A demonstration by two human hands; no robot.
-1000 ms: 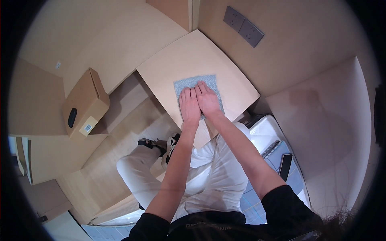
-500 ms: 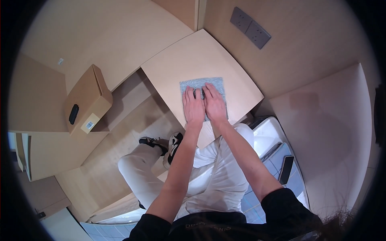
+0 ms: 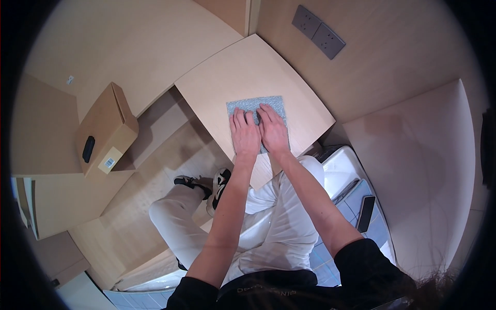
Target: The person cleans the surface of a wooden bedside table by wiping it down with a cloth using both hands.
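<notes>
A small grey-blue cloth (image 3: 254, 105) lies flat on a light wooden tabletop (image 3: 222, 82). My left hand (image 3: 245, 134) and my right hand (image 3: 273, 129) rest side by side on the cloth, palms down, fingers stretched and slightly apart, covering its near half. Neither hand grips anything. Both forearms reach up from the lower edge over my lap in light trousers.
A cardboard box (image 3: 106, 129) with a black handle slot stands on a low surface at the left. A dark phone (image 3: 366, 213) lies on a blue-and-white surface at the right. Grey wall sockets (image 3: 319, 32) sit above the table. My shoes (image 3: 206, 186) are on the wooden floor.
The view has shifted a little, so the table and cloth sit slightly lower in the picture. Both hands have stayed flat on the cloth, sliding a bit toward me.
</notes>
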